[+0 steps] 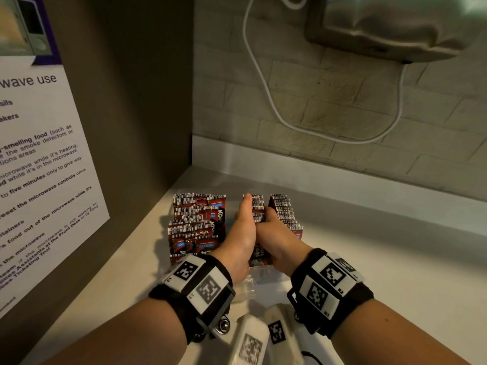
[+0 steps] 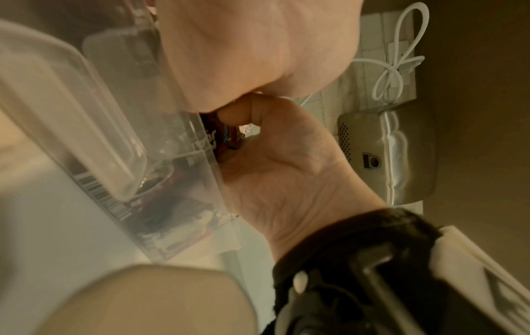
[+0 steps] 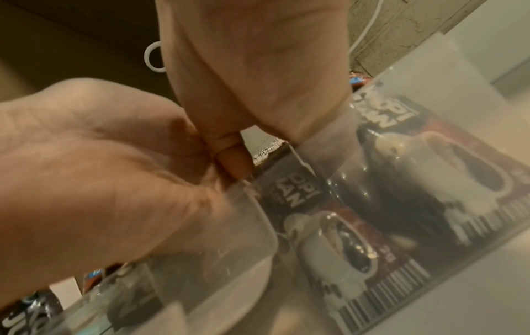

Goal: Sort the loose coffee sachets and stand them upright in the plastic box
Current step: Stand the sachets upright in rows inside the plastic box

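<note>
Both hands reach down into a clear plastic box (image 1: 259,272) on a pale counter (image 1: 369,259), and the fingers of each are hidden among the packets. The left hand (image 1: 243,233) shows only its back and a straight thumb lying along the tops of the middle row. The right hand (image 1: 279,238) sits just beside it, the two touching near the wrists. From the left wrist view, one curled fingertip (image 2: 233,113) shows against a packet, but whether either hand pinches a packet or only presses the row I cannot tell.

The coffee sachets (image 1: 286,212) are flat, glossy, dark red-brown packets with white barcoded top edges. To the right of the right hand they stand upright in a tidy row. Between the hands is another upright row (image 1: 257,206), mostly covered. To the left of the left hand lies a looser heap (image 1: 196,222), overlapping at mixed angles; whether it is inside the box is hard to make out.

In the right wrist view the box wall (image 3: 430,113) is smooth and cloudy, with a printed coffee cup (image 3: 338,244) blurred behind it.

Beyond the hands, a white cord (image 1: 266,83) loops across a rough brick-patterned wall (image 1: 342,96). A paper notice (image 1: 39,167), cut off at the frame edge, hangs on the brown panel far to the left.
</note>
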